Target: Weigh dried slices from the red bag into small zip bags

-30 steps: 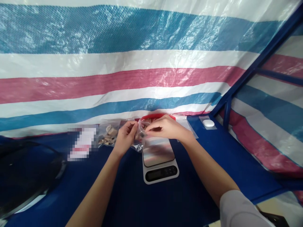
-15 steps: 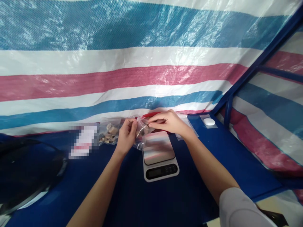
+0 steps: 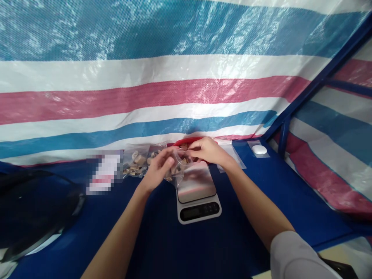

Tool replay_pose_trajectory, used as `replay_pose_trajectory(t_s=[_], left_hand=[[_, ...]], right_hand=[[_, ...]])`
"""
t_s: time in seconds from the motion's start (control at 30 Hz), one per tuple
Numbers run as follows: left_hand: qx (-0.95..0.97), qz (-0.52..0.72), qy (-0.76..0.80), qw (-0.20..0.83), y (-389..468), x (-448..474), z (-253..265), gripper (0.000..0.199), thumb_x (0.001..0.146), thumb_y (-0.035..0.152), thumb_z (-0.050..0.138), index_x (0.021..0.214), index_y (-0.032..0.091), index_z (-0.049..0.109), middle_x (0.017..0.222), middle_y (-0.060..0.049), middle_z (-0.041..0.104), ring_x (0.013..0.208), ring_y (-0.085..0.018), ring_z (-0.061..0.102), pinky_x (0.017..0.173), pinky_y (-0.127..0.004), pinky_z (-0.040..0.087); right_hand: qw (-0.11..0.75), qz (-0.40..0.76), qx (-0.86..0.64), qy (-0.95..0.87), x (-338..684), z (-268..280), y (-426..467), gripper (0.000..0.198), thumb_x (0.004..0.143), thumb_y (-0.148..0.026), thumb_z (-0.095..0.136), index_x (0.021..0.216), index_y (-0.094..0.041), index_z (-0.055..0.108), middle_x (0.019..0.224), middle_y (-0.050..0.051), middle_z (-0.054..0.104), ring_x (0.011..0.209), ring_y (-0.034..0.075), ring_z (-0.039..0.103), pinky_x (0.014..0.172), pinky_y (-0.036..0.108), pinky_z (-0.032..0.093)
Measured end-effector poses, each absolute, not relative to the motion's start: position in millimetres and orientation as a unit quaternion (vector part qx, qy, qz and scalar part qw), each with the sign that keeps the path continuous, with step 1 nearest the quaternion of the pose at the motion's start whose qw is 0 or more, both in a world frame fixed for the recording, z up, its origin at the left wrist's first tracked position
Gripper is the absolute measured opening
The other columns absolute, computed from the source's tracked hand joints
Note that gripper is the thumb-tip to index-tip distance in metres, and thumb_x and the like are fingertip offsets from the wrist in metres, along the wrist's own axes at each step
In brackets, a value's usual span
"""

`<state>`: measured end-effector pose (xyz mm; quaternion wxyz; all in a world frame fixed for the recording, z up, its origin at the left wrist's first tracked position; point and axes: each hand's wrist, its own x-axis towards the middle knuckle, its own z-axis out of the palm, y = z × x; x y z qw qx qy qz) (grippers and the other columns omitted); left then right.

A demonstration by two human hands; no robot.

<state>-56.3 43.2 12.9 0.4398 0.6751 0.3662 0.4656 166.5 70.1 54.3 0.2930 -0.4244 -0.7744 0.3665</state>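
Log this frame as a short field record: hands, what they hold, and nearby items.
left hand: grips small clear bag from the left
right hand: pinches the bag's top edge
bag contents: brownish pieces, kind unclear
below the bag: kitchen scale, platform bare
behind hands: red container
left of hands: filled clear bags
surface: blue table

Two bare forearms extend into view; the right arm (image 3: 261, 217) wears a short pale grey sleeve (image 3: 296, 255), while the left arm (image 3: 122, 232) shows no sleeve, watch or jewellery.
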Motion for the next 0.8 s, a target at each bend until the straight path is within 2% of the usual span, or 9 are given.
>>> replay_pose_trajectory(t_s=[0.07, 0.17, 0.33, 0.47, 0.7, 0.8], left_hand=[[0.720, 0.419, 0.345, 0.433, 42, -59, 17, 0.063, 0.081, 0.051, 0.078, 0.133, 0.021, 0.061, 0.131, -0.013, 0.069, 0.122, -0.031, 0.063, 0.106, -0.044, 0.048], [0.738, 0.384, 0.356, 0.425, 41, -60, 19, 0.070, 0.077, 0.042, 0.084, 0.139, 0.024, 0.057, 0.129, -0.011, 0.070, 0.120, -0.031, 0.065, 0.107, -0.047, 0.049], [0.709, 0.401, 0.399, 0.422, 44, -61, 15, 0.048, 0.083, 0.046, 0.077, 0.121, 0.018, 0.068, 0.109, -0.009, 0.076, 0.100, -0.026, 0.071, 0.091, -0.040, 0.058], [0.700, 0.424, 0.423, 0.387, 45, -59, 13, 0.046, 0.080, 0.050, 0.078, 0.112, 0.016, 0.071, 0.103, -0.008, 0.077, 0.092, -0.025, 0.071, 0.083, -0.036, 0.058], [0.729, 0.412, 0.385, 0.387, 41, -49, 17, 0.047, 0.082, 0.044, 0.077, 0.119, 0.017, 0.068, 0.107, -0.009, 0.076, 0.101, -0.026, 0.070, 0.096, -0.039, 0.054], [0.725, 0.422, 0.396, 0.375, 42, -47, 14, 0.043, 0.085, 0.043, 0.075, 0.118, 0.017, 0.068, 0.108, -0.009, 0.076, 0.099, -0.026, 0.071, 0.092, -0.037, 0.055]], right_hand=[[0.307, 0.392, -0.419, -0.760, 167, 52, 72, 0.023, 0.090, -0.032, 0.065, 0.076, -0.018, 0.077, 0.070, 0.002, 0.074, 0.060, 0.013, 0.069, 0.057, 0.022, 0.052], [0.324, 0.433, -0.409, -0.735, 169, 51, 74, 0.021, 0.089, -0.033, 0.066, 0.082, -0.018, 0.078, 0.074, 0.004, 0.075, 0.062, 0.015, 0.070, 0.057, 0.023, 0.056], [0.314, 0.445, -0.401, -0.737, 174, 56, 72, 0.021, 0.088, -0.036, 0.068, 0.084, -0.018, 0.078, 0.078, 0.004, 0.076, 0.064, 0.015, 0.071, 0.059, 0.025, 0.058], [0.295, 0.450, -0.393, -0.745, 174, 60, 68, 0.021, 0.089, -0.035, 0.067, 0.082, -0.018, 0.077, 0.077, 0.004, 0.075, 0.065, 0.015, 0.071, 0.060, 0.025, 0.058], [0.290, 0.342, -0.414, -0.792, 175, 61, 68, 0.024, 0.091, -0.033, 0.064, 0.076, -0.017, 0.075, 0.063, 0.000, 0.068, 0.054, 0.011, 0.061, 0.053, 0.023, 0.043], [0.333, 0.280, -0.387, -0.813, 177, 66, 66, 0.023, 0.092, -0.034, 0.064, 0.083, -0.019, 0.079, 0.075, 0.001, 0.073, 0.063, 0.013, 0.062, 0.061, 0.026, 0.044]])
